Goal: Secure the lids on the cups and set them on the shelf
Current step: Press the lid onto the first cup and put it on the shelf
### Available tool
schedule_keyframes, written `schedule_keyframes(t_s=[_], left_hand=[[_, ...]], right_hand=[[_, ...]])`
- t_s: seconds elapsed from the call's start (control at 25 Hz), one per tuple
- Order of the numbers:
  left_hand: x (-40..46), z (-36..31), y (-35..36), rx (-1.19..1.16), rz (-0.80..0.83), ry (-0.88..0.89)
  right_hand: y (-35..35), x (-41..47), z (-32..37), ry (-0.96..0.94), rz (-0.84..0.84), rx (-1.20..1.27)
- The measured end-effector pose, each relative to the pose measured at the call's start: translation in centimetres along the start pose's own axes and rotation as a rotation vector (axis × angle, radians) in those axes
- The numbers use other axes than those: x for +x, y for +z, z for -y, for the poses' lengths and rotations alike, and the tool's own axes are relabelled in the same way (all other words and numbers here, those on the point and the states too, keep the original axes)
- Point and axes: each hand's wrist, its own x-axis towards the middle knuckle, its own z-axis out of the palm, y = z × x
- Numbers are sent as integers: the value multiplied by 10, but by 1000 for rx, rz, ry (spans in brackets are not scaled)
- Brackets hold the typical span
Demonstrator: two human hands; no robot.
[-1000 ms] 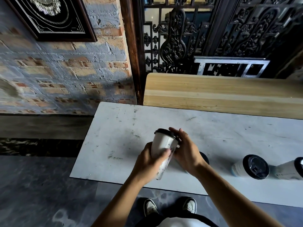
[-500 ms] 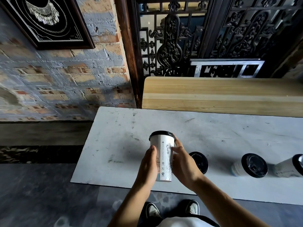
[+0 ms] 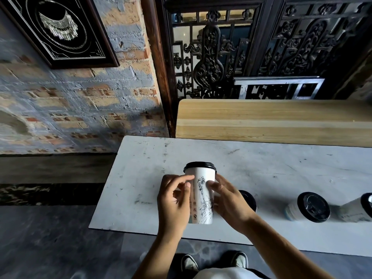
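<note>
Holding the lidded cup point(image 3: 201, 195) upright over the worktop point(image 3: 141, 178) near edge, we're curling both the left hand point(image 3: 174, 200) and right hand point(image 3: 227, 204) round its sides; shelf point(image 3: 271, 119) lies straight ahead, beyond the worktop.

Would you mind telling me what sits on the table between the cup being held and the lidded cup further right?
In the head view, another black-lidded cup sits between the held cup and that lidded cup, mostly hidden behind the right hand.

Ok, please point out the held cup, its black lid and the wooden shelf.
held cup point(image 3: 202, 198), head view, printed white side wall.
black lid point(image 3: 199, 165), head view, its top.
wooden shelf point(image 3: 271, 121), head view, bare top surface.
</note>
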Motion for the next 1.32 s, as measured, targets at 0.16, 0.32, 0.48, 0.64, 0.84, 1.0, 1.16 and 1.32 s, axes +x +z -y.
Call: schedule_keyframes(t_s=[0.16,0.32,0.48,0.64,0.84,1.0,1.16,1.32], left_hand=[[5,2,1,-38,20,-1],[3,-4,-2,-116,1,-69],[1,-9,-4,-162,2,-121],[0,-5,-5,-141,9,-93],[3,-5,-9,-86,20,4],[1,-5,-6,-172,13,-77],[-4,-16,-1,-221,17,-139],[-6,-19,0,-204,15,-131]], right_hand=[[-2,-1,4,-40,39,-113],[-11,5,4,-5,-56,17],[-19,6,3,-19,-46,22],[-19,4,3,-80,-61,-8],[-17,1,7,-86,-38,-62],[-12,-7,21,-132,-11,-132],[-14,-4,21,-87,-82,-20],[-20,-3,16,-67,-86,29]])
